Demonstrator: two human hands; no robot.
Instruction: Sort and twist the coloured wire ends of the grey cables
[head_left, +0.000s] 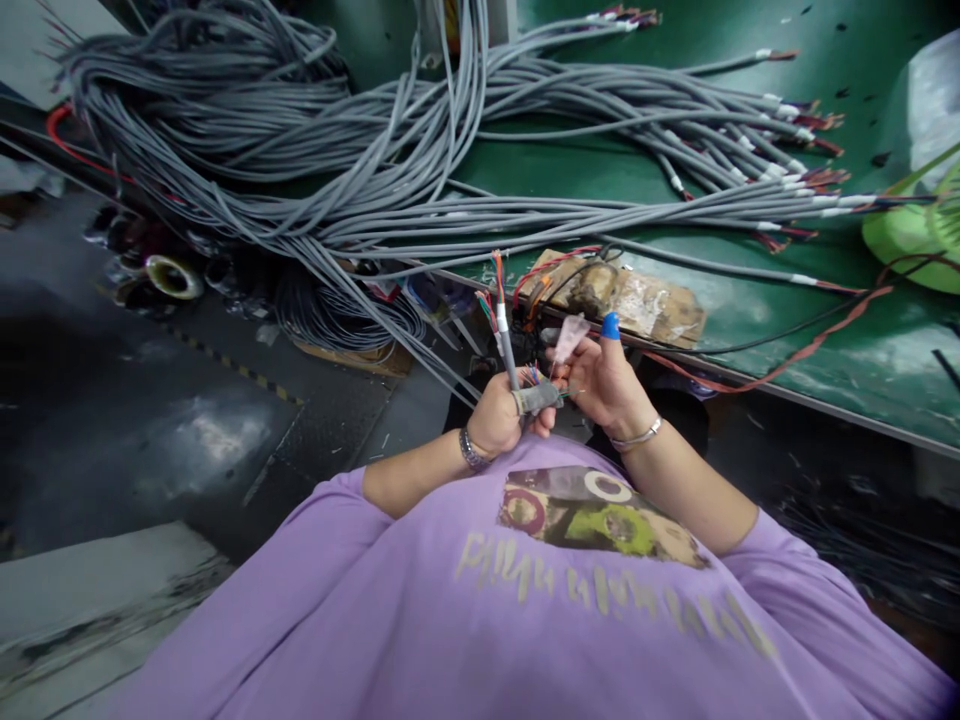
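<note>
My left hand point(501, 418) is closed around a grey cable point(507, 355) that stands up out of the fist. The cable has a white band and a fanned end of thin red, green and other coloured wires point(496, 290). A worn grey wrap point(537, 398) covers the left thumb, and more fine coloured wires show beside it. Close by on the right, my right hand point(606, 388) has its thumb raised and apart, in a blue finger cot point(610, 326). Its fingers are half curled beside the wire ends, and a pale pink, filmy piece point(571, 340) sits at a fingertip.
Many grey cables point(300, 130) lie across the green table point(750, 330), their stripped ends at the right. At the table's edge is a stained wooden block point(637, 300) with red and black wires. A lime-green object point(911, 240) stands far right. Coiled cable point(352, 315) lies below, left.
</note>
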